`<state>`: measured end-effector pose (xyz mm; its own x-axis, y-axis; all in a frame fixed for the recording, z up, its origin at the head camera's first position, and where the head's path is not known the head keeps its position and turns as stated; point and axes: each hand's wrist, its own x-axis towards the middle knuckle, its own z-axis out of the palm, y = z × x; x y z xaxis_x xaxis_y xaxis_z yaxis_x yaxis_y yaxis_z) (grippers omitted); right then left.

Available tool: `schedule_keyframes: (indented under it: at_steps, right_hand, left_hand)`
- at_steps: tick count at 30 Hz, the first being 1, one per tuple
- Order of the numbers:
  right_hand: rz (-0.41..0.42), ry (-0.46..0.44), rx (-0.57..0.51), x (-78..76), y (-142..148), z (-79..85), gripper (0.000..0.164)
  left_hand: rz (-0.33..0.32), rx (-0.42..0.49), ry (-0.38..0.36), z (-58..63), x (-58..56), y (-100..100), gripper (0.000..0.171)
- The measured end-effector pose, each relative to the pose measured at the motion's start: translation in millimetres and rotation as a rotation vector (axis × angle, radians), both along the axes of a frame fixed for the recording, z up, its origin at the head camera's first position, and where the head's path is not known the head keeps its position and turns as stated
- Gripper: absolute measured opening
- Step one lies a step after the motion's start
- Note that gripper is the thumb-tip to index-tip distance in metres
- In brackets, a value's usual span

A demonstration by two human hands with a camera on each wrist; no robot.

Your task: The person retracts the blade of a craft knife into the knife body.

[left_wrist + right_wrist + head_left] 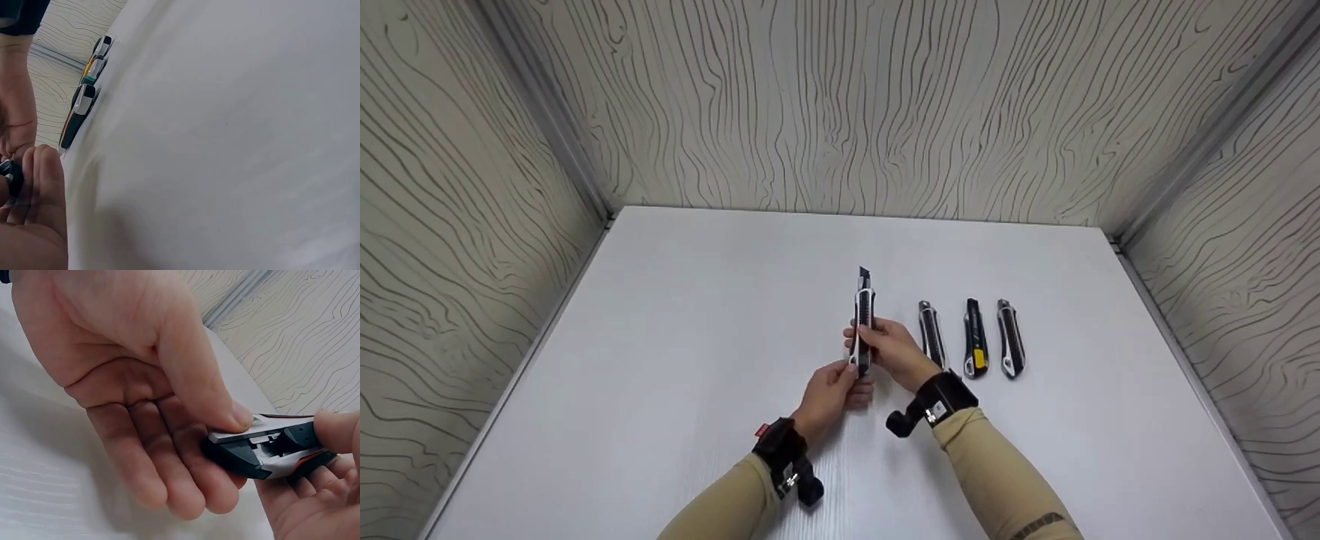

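Note:
A utility knife (866, 304) with a white, black and dark grip is held above the table, its blade (864, 272) sticking out at the far end. My right hand (894, 349) grips its middle. In the right wrist view, the right thumb (332, 430) lies on the black slider (299, 435). My left hand (829, 390) pinches the knife's near end between thumb and fingers. Most of the knife is hidden by the hands in the left wrist view, where only a dark end (12, 174) shows.
To the right lie a white-and-black utility knife (931, 334), partly behind the right hand, a black-and-yellow one (975, 337), and another white-and-dark one (1011, 337). The white table (697, 300) is bounded by wood-patterned panels (840, 112) at the back and sides.

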<state>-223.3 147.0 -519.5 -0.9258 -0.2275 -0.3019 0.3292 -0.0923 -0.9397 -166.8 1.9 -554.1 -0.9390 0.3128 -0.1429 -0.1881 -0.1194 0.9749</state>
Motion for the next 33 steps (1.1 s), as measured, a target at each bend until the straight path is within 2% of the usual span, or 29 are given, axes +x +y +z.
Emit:
schedule_keyframes:
  at_steps: [7,19,33]
  right_hand:
    - [-0.014,0.022,0.013,3.6,-2.5,0.5,0.037]
    - [-0.035,0.005,0.048,3.5,-5.6,0.2,0.032]
    - [0.003,0.044,0.041,3.2,-3.5,-3.7,0.035]
  left_hand:
    - [-0.004,-0.016,0.005,-1.4,-2.7,-0.8,0.036]
    - [0.001,-0.024,-0.014,-3.4,-3.2,-0.4,0.035]
    - [0.004,-0.030,-0.038,-1.3,-2.1,0.3,0.035]
